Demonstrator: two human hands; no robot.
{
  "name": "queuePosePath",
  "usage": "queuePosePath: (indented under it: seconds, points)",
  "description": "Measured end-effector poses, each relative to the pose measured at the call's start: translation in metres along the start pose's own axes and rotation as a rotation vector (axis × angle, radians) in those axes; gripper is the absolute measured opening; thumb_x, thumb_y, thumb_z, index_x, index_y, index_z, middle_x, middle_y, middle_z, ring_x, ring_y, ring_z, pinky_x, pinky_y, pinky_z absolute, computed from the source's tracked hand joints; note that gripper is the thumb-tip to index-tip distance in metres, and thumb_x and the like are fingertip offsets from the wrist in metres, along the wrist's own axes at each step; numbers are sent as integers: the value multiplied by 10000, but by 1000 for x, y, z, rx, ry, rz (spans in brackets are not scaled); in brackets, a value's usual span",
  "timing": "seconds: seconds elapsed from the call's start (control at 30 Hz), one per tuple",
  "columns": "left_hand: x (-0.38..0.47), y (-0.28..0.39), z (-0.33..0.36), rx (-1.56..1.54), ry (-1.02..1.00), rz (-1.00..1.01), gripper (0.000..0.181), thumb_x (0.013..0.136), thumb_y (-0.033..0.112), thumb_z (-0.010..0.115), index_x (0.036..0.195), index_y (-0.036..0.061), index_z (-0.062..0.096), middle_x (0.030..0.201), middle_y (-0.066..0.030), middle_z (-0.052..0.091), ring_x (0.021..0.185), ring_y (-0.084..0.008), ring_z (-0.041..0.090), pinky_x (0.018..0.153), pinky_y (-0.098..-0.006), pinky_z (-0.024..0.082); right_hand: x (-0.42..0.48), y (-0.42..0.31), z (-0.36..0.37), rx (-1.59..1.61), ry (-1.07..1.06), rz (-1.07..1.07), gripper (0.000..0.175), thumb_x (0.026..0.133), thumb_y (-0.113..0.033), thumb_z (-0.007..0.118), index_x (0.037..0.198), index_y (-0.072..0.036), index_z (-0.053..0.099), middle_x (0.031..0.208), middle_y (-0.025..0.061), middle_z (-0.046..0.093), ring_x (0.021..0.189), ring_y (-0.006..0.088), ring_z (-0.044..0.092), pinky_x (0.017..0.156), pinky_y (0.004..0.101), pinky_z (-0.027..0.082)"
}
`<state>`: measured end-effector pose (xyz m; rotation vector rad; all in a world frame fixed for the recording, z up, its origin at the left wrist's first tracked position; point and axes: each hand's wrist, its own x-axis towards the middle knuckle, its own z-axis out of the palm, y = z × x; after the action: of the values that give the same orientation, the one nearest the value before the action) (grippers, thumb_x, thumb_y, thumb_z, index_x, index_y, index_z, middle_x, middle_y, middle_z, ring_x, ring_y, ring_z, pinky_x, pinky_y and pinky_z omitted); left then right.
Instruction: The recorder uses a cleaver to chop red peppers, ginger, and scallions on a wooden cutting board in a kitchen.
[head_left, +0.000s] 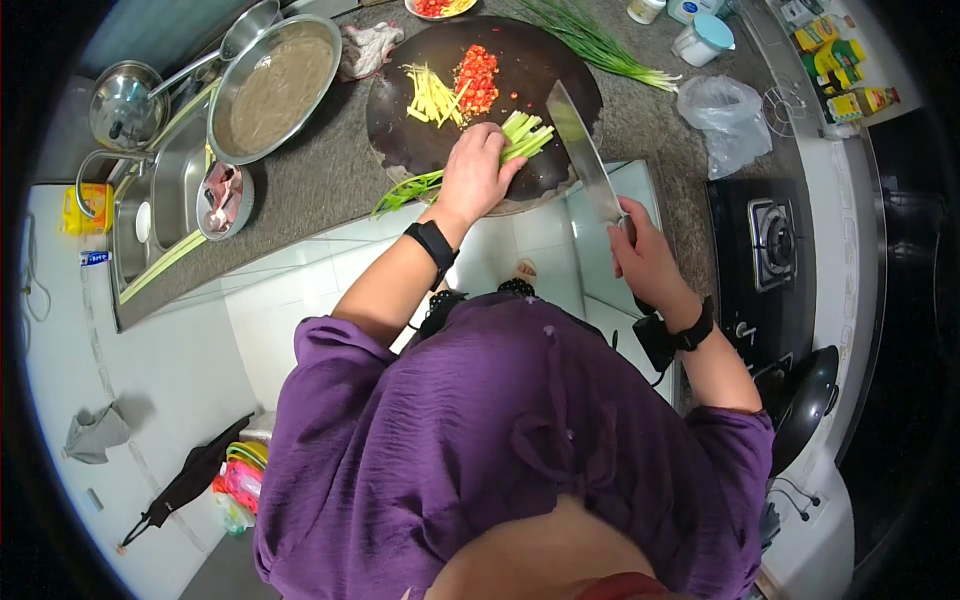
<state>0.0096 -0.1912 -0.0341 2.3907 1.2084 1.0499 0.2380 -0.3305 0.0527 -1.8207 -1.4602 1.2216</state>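
Observation:
My left hand (476, 166) grips a bundle of green stalks, probably celery (526, 136), near the front of a round dark chopping board (559, 52). Leafy tops (405, 192) stick out behind that hand, over the board's front edge. In my right hand (637, 244) is the handle of a cleaver (581, 146). Its broad blade points away from me, just right of the stalks' cut ends and apart from them. Farther back on the board lie a heap of chopped red chilli (476, 80) and a pile of pale yellow strips (433, 96), perhaps ginger.
Spring onions (600, 49) lie right of the board, near a plastic bag (724, 120) and a gas hob (772, 244). To the left, a metal basin of cloudy liquid (281, 86) and a bowl of raw meat or fish (225, 201) stand by the sink (176, 199).

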Motion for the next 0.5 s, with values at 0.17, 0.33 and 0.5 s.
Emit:
queuePosePath:
  seconds: [0.17, 0.33, 0.5]
  points:
    - [-8, -2, 13, 68, -45, -20, 332, 815, 205, 689, 1103, 64, 604, 1214, -152, 560, 1090, -334, 564, 912, -400, 483, 2, 0, 0, -151, -35, -92, 372, 959, -145, 480, 1298, -27, 383, 784, 201, 582, 743, 371, 600, 679, 425, 458]
    - [-8, -4, 18, 79, -51, -18, 352, 813, 169, 679, 1149, 77, 631, 1218, -123, 586, 1067, -314, 589, 901, -381, 496, 23, -17, -2, -204, -86, -80, 343, 963, -155, 467, 1267, -16, 389, 877, 270, 606, 841, 463, 582, 728, 474, 452]
    - [-9, -7, 19, 106, -73, 18, 374, 814, 148, 669, 1173, 58, 618, 1257, -120, 573, 1110, -307, 576, 930, -375, 485, 39, -14, 3, -509, -119, -49, 245, 958, -158, 454, 1120, 23, 419, 839, 298, 596, 797, 475, 574, 686, 519, 437]
